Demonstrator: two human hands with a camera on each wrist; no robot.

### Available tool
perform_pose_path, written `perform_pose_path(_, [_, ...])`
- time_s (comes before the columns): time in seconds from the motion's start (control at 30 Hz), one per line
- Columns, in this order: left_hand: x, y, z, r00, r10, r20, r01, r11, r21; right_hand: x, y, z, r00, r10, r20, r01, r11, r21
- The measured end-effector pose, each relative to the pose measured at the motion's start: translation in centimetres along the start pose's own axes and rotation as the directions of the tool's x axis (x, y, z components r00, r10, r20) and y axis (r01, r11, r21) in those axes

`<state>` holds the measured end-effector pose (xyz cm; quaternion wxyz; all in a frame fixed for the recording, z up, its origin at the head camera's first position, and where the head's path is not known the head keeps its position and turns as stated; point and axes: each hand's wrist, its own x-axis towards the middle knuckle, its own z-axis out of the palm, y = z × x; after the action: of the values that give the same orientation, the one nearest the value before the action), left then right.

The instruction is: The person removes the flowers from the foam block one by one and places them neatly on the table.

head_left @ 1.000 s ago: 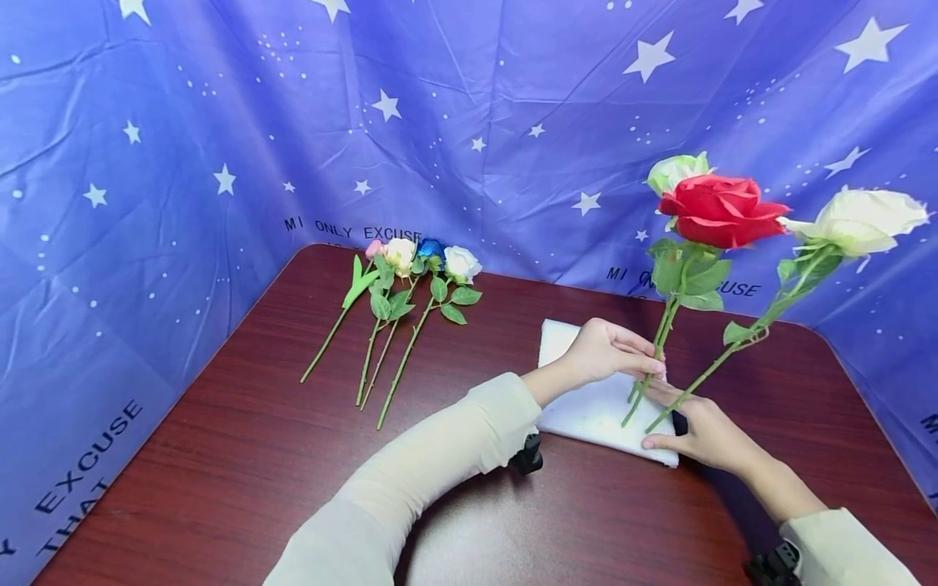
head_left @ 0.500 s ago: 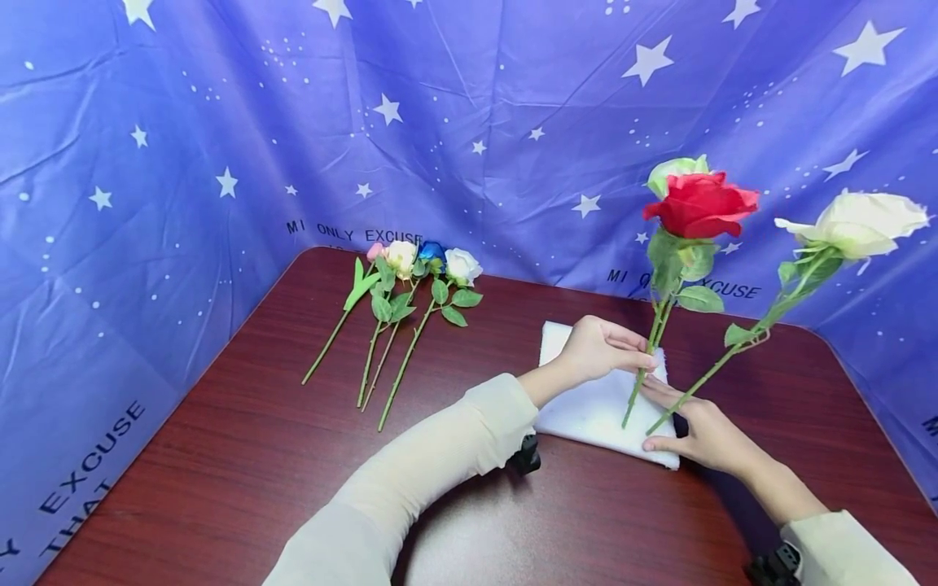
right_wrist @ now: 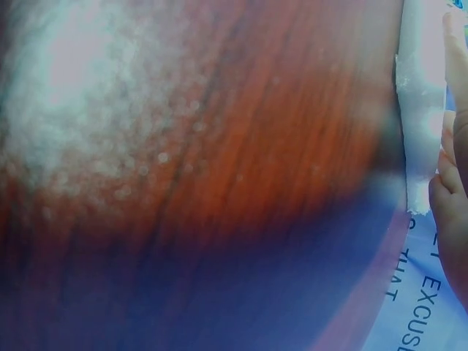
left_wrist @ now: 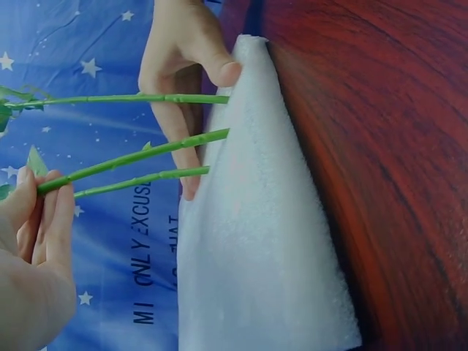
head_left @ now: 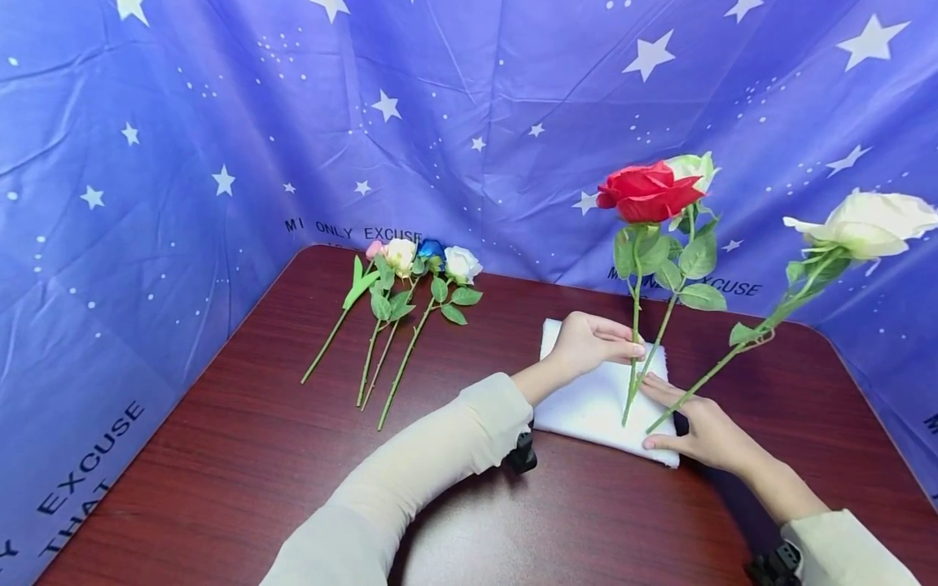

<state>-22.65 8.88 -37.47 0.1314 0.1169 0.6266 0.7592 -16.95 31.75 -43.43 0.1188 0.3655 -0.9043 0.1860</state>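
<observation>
My left hand (head_left: 592, 342) pinches the green stem of a red artificial rose (head_left: 648, 194) between thumb and fingers. The foot of that stem stands in a white foam block (head_left: 586, 411). Behind it leans a greenish-white rose (head_left: 696, 168), and a white rose (head_left: 865, 224) tilts far to the right; both stems also enter the foam, as the left wrist view shows. My right hand (head_left: 707, 435) rests on the block's right side, thumb and fingers spread around the white rose's stem base. In the right wrist view only part of this hand (right_wrist: 450, 190) shows beside the foam.
Several artificial flowers lie at the back left of the dark wooden table (head_left: 242, 456): a pink one (head_left: 374, 250), a cream rose (head_left: 400, 255), a blue rose (head_left: 431, 251) and a white rose (head_left: 462, 265). A blue star-patterned curtain (head_left: 469, 98) hangs behind the table.
The red rose has swung left, from the right of the greenish-white rose to its left. My left hand has shifted slightly left and up with the stem; my right hand stays put.
</observation>
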Motion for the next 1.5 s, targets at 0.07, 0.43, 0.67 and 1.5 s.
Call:
perform_pose_path(0.07, [0.0, -0.1, 0.1, 1.000, 0.009, -0.013, -0.009, 1.000, 0.009, 0.0, 0.0, 0.0, 1.000, -0.004, -0.002, 0.004, 1.000, 0.003])
perform_pose_path(0.43, [0.1, -0.2, 0.7, 0.994, 0.054, -0.094, -0.051, 0.998, 0.040, 0.0, -0.1, -0.2, 1.000, 0.001, -0.004, -0.001, 1.000, -0.001])
perform_pose_path(0.67, [0.4, 0.3, 0.9, 0.995, 0.067, -0.075, -0.076, 0.990, -0.122, -0.1, 0.0, -0.2, 1.000, 0.007, -0.005, -0.007, 1.000, -0.005])
perform_pose_path(1.5, [-1.0, 2.2, -10.6, 0.988, -0.115, -0.103, 0.118, 0.993, 0.030, -0.3, 0.1, 0.1, 1.000, 0.004, -0.014, -0.004, 1.000, -0.012])
